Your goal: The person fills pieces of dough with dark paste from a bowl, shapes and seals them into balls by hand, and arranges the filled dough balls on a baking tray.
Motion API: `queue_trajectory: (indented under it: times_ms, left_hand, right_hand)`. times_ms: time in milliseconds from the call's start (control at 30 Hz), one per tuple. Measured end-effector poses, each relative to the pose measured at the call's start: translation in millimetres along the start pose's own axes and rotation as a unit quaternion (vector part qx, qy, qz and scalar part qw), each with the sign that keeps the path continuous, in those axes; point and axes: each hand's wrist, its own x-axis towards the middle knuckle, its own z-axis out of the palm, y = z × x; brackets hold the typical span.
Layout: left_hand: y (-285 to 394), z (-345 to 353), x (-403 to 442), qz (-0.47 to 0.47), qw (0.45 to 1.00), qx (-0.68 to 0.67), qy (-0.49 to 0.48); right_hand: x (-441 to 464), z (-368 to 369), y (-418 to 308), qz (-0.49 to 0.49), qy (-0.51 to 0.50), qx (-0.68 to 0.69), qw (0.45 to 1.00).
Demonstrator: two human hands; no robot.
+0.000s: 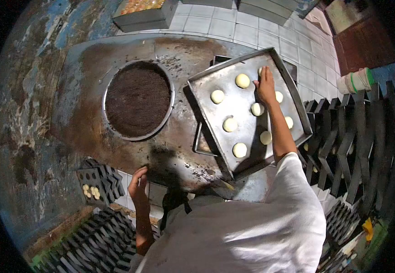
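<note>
Pale round dough balls [242, 81], several in all, lie spaced out on a large metal baking tray [206, 83] on the right of the table. My right hand [265, 86] reaches over the tray's far part, fingers stretched out on a dough ball [260, 72] that they partly cover. Left of the tray stands a round metal pan [172, 102] filled with dark brown crumbs [138, 100]. My left hand [138, 183] hangs by the table's near edge, below the pan, its fingers loosely bent and holding nothing visible.
The worn metal table [84, 100] carries crumbs and stains. Another tray [203, 141] sits beneath the large one. Stacked dark trays [343, 141] stand at right, with more stacks [88, 241] at lower left. A box with colourful contents [145, 17] stands beyond the table.
</note>
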Motion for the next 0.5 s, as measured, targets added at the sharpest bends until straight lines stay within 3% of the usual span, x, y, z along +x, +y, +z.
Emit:
queue_trajectory:
  times_ms: [33, 100, 167, 233, 300, 367, 433, 500]
  left_hand:
    - [5, -9, -6, 0.042, 0.998, 0.036, 0.021]
    - [-5, -26, -17, 0.039, 0.997, 0.027, 0.061]
    - [-11, -27, -25, 0.03, 0.995, 0.013, 0.091]
    - [-8, -20, -23, 0.002, 0.995, 0.017, 0.097]
    - [-10, -10, -14, 0.039, 0.996, 0.028, 0.069]
    - [-6, -3, -4, 0.08, 0.995, 0.042, 0.041]
    - [8, 12, 4, 0.043, 0.998, -0.028, 0.035]
    - [18, 21, 14, 0.022, 0.999, 0.021, 0.026]
  right_hand:
    - [-4, 5, -6, 0.018, -0.005, 0.0, 1.0]
    - [13, -6, -8, 0.06, -0.112, -0.078, 0.989]
    - [35, -21, -19, 0.128, -0.101, -0.051, 0.985]
    - [32, 40, 24, 0.032, 0.025, 0.042, 0.998]
    - [20, 36, -2, 0.072, -0.003, -0.045, 0.996]
    - [25, 33, -6, 0.098, -0.023, -0.044, 0.994]
    - [27, 19, -11, 0.1, -0.03, -0.058, 0.993]
    - [38, 10, -17, 0.098, -0.033, -0.067, 0.992]
